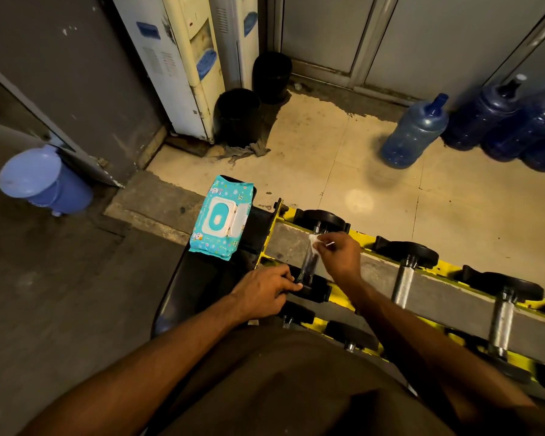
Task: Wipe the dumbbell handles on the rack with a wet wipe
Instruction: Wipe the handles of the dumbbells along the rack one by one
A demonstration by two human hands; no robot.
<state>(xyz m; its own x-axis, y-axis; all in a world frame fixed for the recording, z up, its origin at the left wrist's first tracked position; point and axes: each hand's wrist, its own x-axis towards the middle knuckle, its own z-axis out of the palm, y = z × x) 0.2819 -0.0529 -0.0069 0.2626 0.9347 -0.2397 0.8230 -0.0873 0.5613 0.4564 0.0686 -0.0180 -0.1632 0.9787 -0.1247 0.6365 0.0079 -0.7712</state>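
Right hand [340, 256] pinches one wipe [314, 243] on one handle [309, 266]; left hand [265, 294] grips its near head [317, 290].

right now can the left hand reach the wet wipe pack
Probably yes: the wet wipe pack lies beyond the left hand, nothing between them, though that hand grips the dumbbell.

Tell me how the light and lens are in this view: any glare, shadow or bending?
Head view: dim, warm light; a round glare spot on the floor; wall lines splay toward the edges; the wipe shows bright, the dumbbell under it dark.
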